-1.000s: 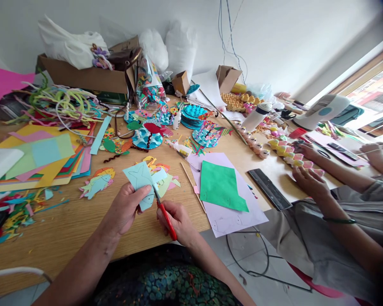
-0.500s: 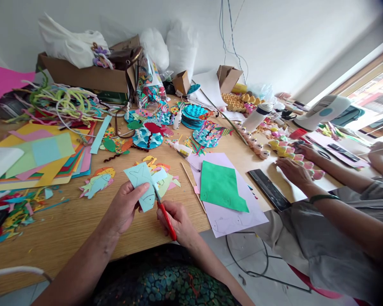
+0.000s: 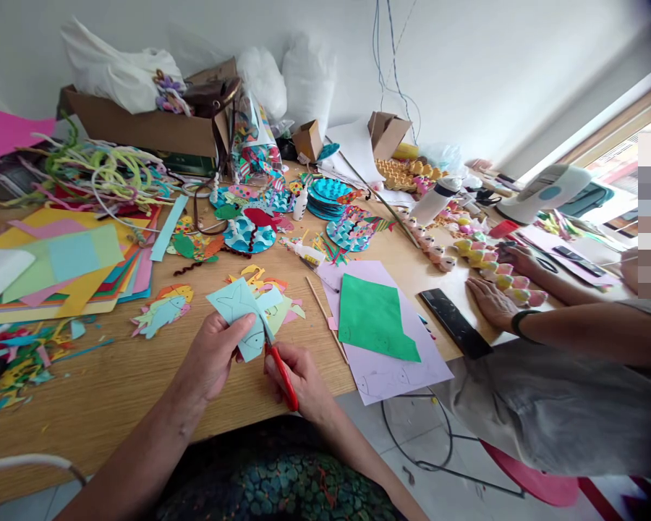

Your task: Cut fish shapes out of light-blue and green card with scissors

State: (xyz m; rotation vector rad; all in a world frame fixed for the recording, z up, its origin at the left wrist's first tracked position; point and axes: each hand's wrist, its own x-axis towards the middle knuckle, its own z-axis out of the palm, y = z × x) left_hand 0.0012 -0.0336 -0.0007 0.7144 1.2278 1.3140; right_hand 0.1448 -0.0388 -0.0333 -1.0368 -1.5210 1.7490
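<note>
Between its thumb and fingers, my left hand (image 3: 220, 347) pinches a light blue paper (image 3: 239, 307) with a fish drawn on it. My right hand (image 3: 298, 376) grips red-handled scissors (image 3: 283, 378), whose blades meet the paper's right edge. Behind the paper lie yellow, orange and pale green paper pieces (image 3: 282, 315). Left of my left hand rests a small pile of cut paper fish (image 3: 166, 311). To the right of my right hand, a green sheet (image 3: 372, 318) overlaps a lilac sheet (image 3: 434, 373) with pencilled fish outlines.
A wooden stick (image 3: 325, 318) and a black phone (image 3: 454, 323) lie to the right. A person's hands (image 3: 491, 304) rest by painted egg-carton pieces (image 3: 499, 271). Coloured sheets (image 3: 103, 289) and paper scraps (image 3: 27, 369) are at left, with a glue bottle (image 3: 307, 253) farther back.
The scissors and the blue paper have shifted very slightly, both still held. At right, the other person's arm and body have moved, and a red stool shows more.
</note>
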